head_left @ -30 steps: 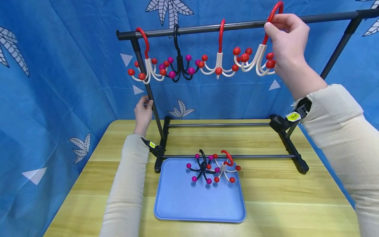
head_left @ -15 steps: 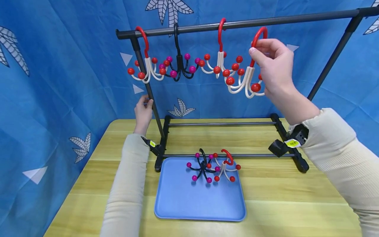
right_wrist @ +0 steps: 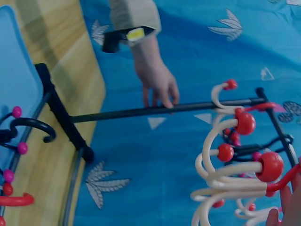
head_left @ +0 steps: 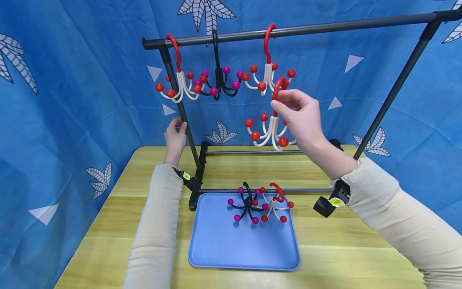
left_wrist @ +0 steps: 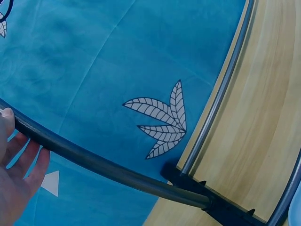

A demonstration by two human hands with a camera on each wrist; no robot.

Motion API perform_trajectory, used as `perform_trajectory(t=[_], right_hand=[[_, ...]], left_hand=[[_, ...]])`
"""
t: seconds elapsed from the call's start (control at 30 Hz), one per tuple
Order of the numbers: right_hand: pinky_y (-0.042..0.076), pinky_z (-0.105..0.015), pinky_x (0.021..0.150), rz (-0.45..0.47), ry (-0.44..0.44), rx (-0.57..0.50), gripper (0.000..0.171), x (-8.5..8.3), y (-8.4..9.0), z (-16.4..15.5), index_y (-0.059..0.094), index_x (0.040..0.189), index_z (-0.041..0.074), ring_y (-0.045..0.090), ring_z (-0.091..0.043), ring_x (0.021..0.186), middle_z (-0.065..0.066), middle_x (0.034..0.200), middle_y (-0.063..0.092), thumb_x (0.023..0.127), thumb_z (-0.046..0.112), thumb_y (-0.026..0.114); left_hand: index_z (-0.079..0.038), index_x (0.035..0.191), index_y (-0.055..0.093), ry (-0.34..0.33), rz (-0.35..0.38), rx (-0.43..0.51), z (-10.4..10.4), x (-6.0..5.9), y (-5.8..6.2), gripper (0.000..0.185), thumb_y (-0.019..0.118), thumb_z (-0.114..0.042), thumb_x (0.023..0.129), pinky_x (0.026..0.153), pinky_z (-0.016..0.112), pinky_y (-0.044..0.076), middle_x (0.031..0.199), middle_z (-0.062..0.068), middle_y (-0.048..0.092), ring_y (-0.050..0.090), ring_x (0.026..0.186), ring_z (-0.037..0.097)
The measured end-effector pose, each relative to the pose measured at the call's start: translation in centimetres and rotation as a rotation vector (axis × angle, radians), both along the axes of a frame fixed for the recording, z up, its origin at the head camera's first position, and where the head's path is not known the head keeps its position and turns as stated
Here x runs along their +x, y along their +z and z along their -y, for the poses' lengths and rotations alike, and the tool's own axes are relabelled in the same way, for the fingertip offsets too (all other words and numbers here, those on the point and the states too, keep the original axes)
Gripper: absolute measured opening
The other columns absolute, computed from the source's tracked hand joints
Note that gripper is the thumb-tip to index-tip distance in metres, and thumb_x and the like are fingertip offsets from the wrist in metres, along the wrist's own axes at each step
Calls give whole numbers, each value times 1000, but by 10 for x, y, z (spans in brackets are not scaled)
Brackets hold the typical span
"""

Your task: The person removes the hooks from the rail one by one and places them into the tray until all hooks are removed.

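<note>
**White hook cluster held free of the rail**

The right hand pinched the red loop of a white hook cluster with red ball tips, its grip narrow around that loop; the cluster hung in the air below the top rail and above the desk, touching neither; it sat just under, at 6 o'clock from, another white cluster that hung on the rail; farther along the rail toward 9 o'clock hung a black cluster with magenta tips and a third white one.

The left hand gripped the rack's left upright post, fingers curled round it; the left wrist view showed the fingers lying against the bar.

On the desk, at 6 o'clock from the held cluster, lay a blue tray; at its far end lay a black cluster and a white one, touching each other; behind hung a blue cloth printed with leaves.
</note>
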State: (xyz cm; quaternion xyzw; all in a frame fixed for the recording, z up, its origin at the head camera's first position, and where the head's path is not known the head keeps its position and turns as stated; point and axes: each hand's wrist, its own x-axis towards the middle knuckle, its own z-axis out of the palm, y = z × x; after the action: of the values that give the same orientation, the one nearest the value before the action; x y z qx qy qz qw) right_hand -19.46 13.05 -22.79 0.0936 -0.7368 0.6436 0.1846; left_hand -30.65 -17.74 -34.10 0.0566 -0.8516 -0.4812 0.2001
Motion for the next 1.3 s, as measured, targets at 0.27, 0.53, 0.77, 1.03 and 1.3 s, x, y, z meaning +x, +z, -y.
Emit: perform_trajectory(t=[0.27,0.53,0.77,1.03,1.3], right_hand=[[48,-22,73,53,77,90,25,4,-27,20,64,102,5,58,-15,86,-6,95,64,83,20,67],[45,-32,87,92,147,207,17,8,-49,36,64,95,7,57,-16,91,-7,94,65,81,17,68],[48,-34,85,123,231,230,12,9,-67,50,64,92,7,61,-17,87,-7,91,66,80,12,67],[48,-35,80,137,291,291,11,11,-89,68,64,91,12,61,-15,87,-2,89,66,80,11,67],[47,-33,75,140,333,358,11,12,-109,84,66,89,14,59,-15,86,1,87,67,79,12,67]], left_hand=[[-13,126,51,-5,8,4,1,2,-1,34,44,-28,96,84,39,46,117,11,56,55,102,24],[-11,125,51,-15,-9,24,0,2,-2,34,44,-28,96,82,39,47,116,12,56,56,100,25],[-11,123,52,-9,-29,32,1,0,-4,33,45,-28,95,80,38,47,114,12,56,56,99,24],[-10,120,54,-9,-44,35,1,-1,-4,32,46,-28,95,78,38,48,112,11,57,58,96,24],[-11,120,54,-6,-43,43,0,-1,-4,33,45,-29,95,80,38,48,113,11,56,57,97,25]])
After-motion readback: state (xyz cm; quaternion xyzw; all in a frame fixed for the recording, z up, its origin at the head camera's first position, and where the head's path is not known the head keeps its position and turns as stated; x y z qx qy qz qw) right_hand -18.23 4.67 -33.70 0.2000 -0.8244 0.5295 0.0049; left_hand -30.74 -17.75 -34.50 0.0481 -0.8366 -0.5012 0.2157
